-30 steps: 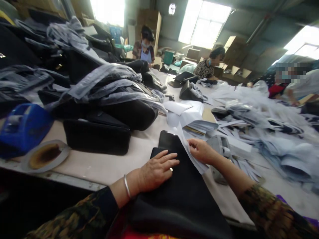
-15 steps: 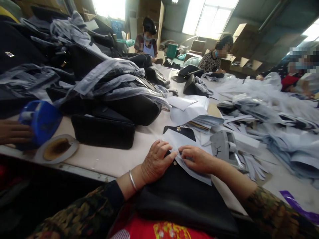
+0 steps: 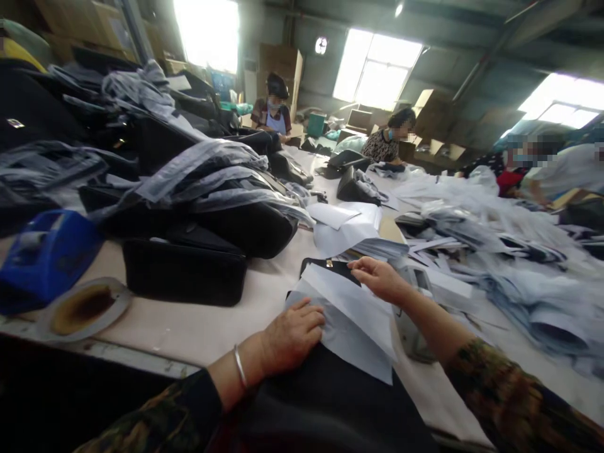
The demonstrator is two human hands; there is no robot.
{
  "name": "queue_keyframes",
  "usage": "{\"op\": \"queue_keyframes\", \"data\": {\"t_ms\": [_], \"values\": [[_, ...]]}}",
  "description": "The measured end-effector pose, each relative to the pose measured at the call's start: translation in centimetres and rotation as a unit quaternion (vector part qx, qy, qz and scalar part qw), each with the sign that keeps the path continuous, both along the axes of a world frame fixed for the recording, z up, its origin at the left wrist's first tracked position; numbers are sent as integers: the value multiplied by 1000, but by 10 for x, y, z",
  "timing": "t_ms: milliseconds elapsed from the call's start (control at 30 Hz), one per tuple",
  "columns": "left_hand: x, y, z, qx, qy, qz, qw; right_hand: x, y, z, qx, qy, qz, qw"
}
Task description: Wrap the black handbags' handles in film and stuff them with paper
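A black bag point(image 3: 340, 402) lies in front of me at the table edge, its flap point(image 3: 314, 261) with a small gold clasp point(image 3: 329, 263) pointing away from me. A creased sheet of white paper point(image 3: 352, 314) rests across the bag and part of the flap. My left hand point(image 3: 292, 333) lies on the paper's left part, palm down with its fingers stretched out. At the right edge of the flap, my right hand point(image 3: 377, 278) has its fingers closed together on that edge, above the paper.
Black bags wrapped in pale film point(image 3: 212, 189) are piled at the left. A blue tape dispenser point(image 3: 51, 258) and a stained round disc point(image 3: 117, 306) sit at the table's left edge. Stacked paper point(image 3: 349, 233) and a grey dispenser point(image 3: 415, 327) stand beyond. Several people work further back.
My right hand has left the middle of the paper and moved up to the flap's edge. My left hand has flattened onto the paper. Another person's hand at the blue dispenser has gone from view.
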State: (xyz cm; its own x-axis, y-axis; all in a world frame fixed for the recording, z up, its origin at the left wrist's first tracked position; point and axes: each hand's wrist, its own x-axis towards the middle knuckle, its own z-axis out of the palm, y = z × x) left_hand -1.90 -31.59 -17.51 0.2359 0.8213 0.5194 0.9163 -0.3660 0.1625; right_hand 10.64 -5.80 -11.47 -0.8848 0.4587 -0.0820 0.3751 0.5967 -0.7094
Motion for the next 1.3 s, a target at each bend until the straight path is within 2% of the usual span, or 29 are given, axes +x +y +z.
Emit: {"op": "queue_keyframes", "data": {"t_ms": [67,133,200,267,367,500,600,667,833,1033,1167,1300], "values": [[0,0,-4,-11,-7,4,1000,0,-15,5,40,-85,82,992],[0,0,-8,-17,-10,7,1000,2,-36,1,85,-138,156,974],[-1,0,-10,-21,-15,7,1000,3,-50,-7,142,-155,152,966],[-1,0,-10,-24,-22,5,999,-2,-52,-13,189,-164,106,962],[-2,0,-9,-22,-36,5,999,-18,-33,-3,223,-145,67,962],[-2,2,-7,-5,-53,7,999,-57,3,30,270,-124,144,944],[-2,2,-7,-1,-68,7,998,-98,25,38,303,-158,193,920],[-2,3,-7,0,-79,7,997,-126,36,29,327,-185,176,910],[-3,5,-14,32,-95,14,995,-180,42,-13,402,-207,92,887],[-7,18,-43,126,-80,14,989,-221,49,-51,453,-195,8,870],[-12,24,-61,171,-54,28,983,-238,65,-62,468,-221,-11,856],[-15,25,-64,171,-54,19,984,-239,79,-58,496,-229,-14,838]]}}
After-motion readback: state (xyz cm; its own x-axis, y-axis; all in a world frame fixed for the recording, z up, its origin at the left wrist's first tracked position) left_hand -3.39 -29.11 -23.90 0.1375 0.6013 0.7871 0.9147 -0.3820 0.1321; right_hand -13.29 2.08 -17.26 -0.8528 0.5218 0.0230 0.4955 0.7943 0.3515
